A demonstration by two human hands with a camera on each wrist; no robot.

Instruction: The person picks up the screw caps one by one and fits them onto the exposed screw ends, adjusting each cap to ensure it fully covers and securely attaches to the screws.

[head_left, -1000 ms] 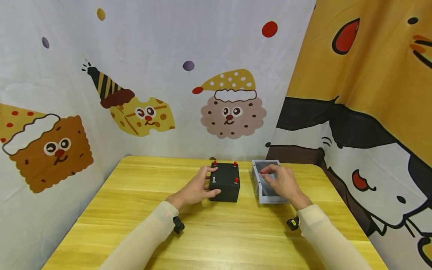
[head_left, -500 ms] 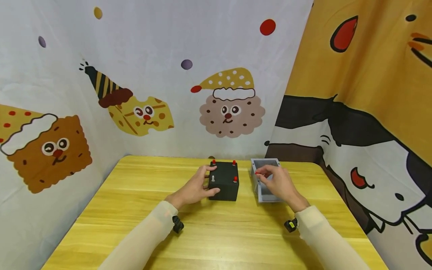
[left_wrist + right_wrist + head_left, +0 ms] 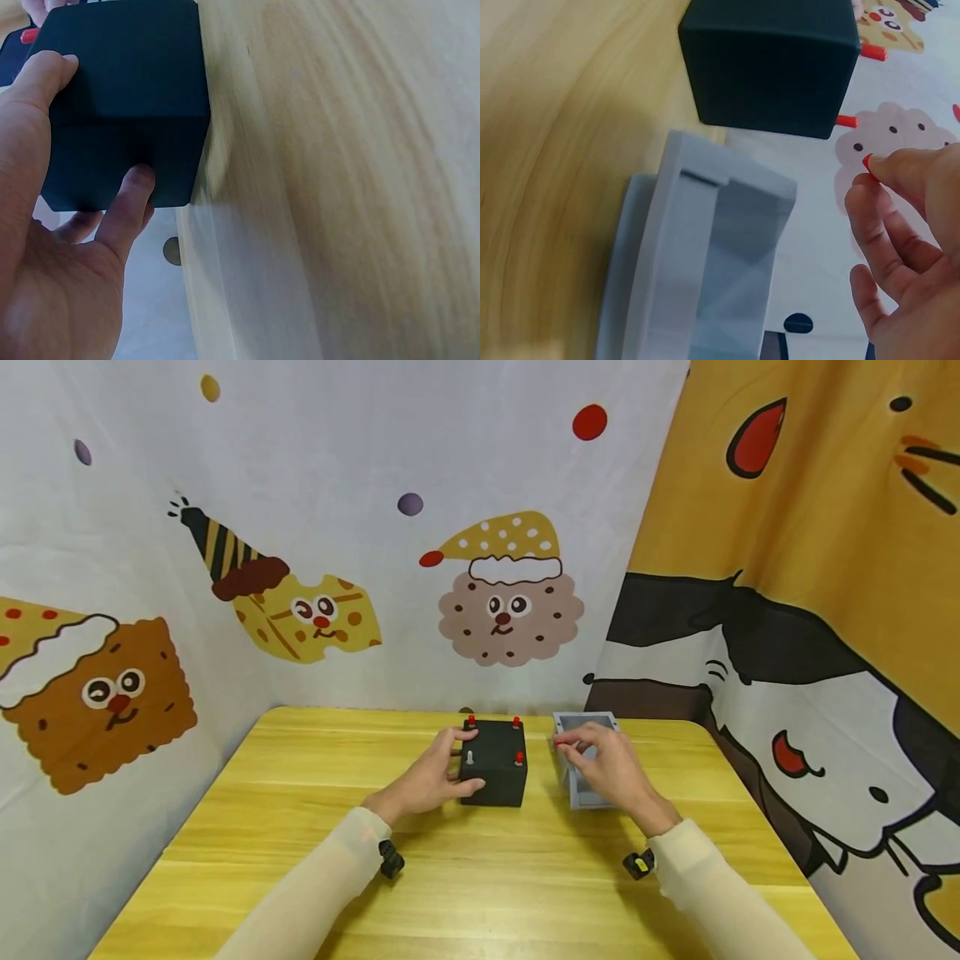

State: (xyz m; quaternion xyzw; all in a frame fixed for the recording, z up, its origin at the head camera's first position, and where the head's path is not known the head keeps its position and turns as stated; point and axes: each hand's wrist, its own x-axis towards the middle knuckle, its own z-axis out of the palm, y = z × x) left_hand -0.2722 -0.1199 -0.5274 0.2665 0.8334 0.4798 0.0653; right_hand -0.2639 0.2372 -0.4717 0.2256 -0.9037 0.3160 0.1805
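Observation:
A black box (image 3: 493, 745) with posts at its top corners stands mid-table. Red caps (image 3: 519, 757) cover three posts; the front-left metal post (image 3: 470, 757) is bare. My left hand (image 3: 427, 781) holds the box by its left side, one finger at the top edge and the thumb on the front face, as the left wrist view (image 3: 82, 247) of this hand also shows. My right hand (image 3: 611, 768) pinches a small red cap (image 3: 867, 161) between thumb and fingertip, over the left rim of an open grey bin (image 3: 576, 797).
The bin, seen close in the right wrist view with its pale wall (image 3: 664, 262), stands just right of the black box with a narrow gap between. Beyond the wooden table's (image 3: 465, 877) back edge hangs a printed cloth (image 3: 337, 485).
My right hand has moved left with the red cap, from over the bin's inside to its left rim. The left hand keeps its hold on the box.

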